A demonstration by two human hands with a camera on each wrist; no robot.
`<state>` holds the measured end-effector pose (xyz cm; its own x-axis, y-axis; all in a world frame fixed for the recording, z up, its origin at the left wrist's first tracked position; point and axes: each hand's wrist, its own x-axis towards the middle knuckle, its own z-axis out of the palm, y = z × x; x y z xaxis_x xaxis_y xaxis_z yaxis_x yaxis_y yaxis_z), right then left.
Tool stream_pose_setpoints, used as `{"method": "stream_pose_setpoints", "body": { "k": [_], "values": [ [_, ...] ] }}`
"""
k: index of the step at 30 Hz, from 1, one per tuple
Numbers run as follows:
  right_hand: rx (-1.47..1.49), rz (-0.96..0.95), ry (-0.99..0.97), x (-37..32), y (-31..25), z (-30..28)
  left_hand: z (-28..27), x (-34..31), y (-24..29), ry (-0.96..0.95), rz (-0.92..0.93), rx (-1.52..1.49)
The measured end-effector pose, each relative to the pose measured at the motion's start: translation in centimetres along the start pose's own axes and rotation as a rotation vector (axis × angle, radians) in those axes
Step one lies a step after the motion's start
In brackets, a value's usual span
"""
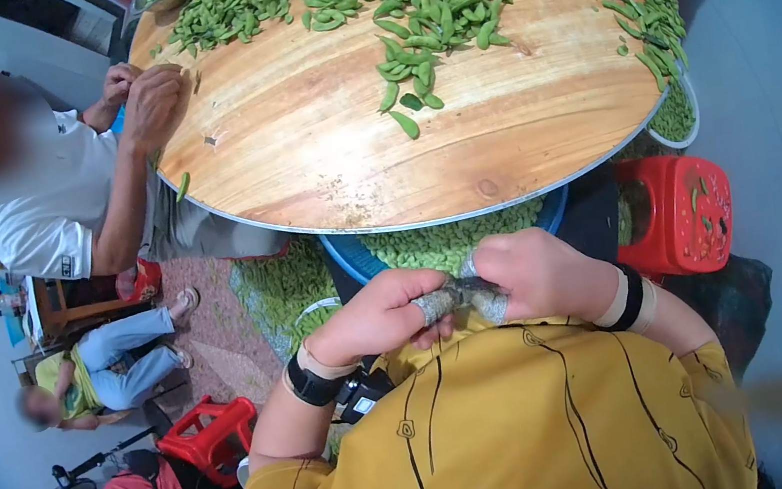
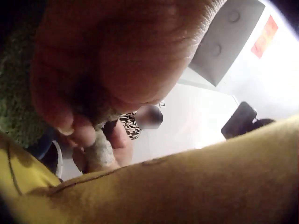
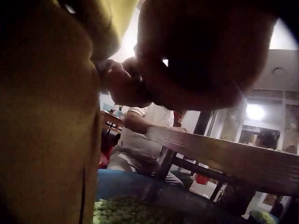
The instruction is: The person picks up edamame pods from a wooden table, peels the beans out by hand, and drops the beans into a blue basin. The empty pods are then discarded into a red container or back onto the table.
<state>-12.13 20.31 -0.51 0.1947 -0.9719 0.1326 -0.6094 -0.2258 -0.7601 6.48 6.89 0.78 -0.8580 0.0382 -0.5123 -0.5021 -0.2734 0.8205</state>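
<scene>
Both hands meet in front of the chest, above a blue basin (image 1: 348,257) of shelled green beans. The left hand (image 1: 372,320) has its fingers curled and its thumb pointing toward the right. Facing it, the right hand (image 1: 549,273) is bent inward, fingers curled. Pale grey wraps (image 1: 435,307) cover some digits of both hands. Between the fingertips they pinch a small dark grey thing (image 1: 469,290); I cannot tell what it is. In the left wrist view, a wrapped finger (image 2: 99,151) shows below the curled left hand. The right wrist view shows the hand in shadow.
A round wooden table (image 1: 317,154) bears heaps of green soybean pods (image 1: 437,10). At its left sits a person (image 1: 53,214) with hands at the rim. A red stool (image 1: 700,213) stands at right, and pods (image 1: 281,286) lie on the floor at left.
</scene>
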Motion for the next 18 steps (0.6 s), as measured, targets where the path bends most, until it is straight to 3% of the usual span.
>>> {"method": "stream_pose_setpoints", "body": {
  "k": [4, 8, 10, 11, 12, 13, 14, 16, 18],
  "values": [
    [-0.061, 0.027, 0.045, -0.1, -0.4, 0.7, 0.0, 0.0, -0.1, -0.052, 0.030, -0.060],
    [0.153, 0.151, 0.078, -0.5, 0.5, 1.6, -0.3, 0.4, -0.6, -0.100, 0.014, -0.102],
    [0.263, 0.224, 0.061, -0.6, 0.6, 1.8, -0.5, 0.7, -1.3, -0.117, 0.101, 0.056],
    [0.382, 0.378, 0.016, -0.4, 0.4, 1.7, -0.5, 1.0, -1.7, -0.120, 0.099, 0.054],
    [0.501, 0.533, -0.032, -0.3, 0.5, 1.6, -0.5, 1.6, -1.7, -0.054, 0.151, 0.247],
    [0.450, 0.542, -0.021, -0.2, 0.8, 1.7, -0.3, 2.0, -1.6, 0.011, 0.199, 0.435],
    [0.458, 0.553, -0.025, -0.2, 1.0, 1.7, 0.0, 2.2, -1.3, 0.048, 0.107, 0.396],
    [0.371, 0.509, 0.046, -0.3, 1.5, 2.1, -0.1, 3.2, -2.5, 0.055, 0.117, 0.222],
    [0.642, 0.751, -0.006, -0.2, 1.3, 1.6, -0.1, 3.7, -2.7, 0.037, 0.065, 0.103]
  ]
}}
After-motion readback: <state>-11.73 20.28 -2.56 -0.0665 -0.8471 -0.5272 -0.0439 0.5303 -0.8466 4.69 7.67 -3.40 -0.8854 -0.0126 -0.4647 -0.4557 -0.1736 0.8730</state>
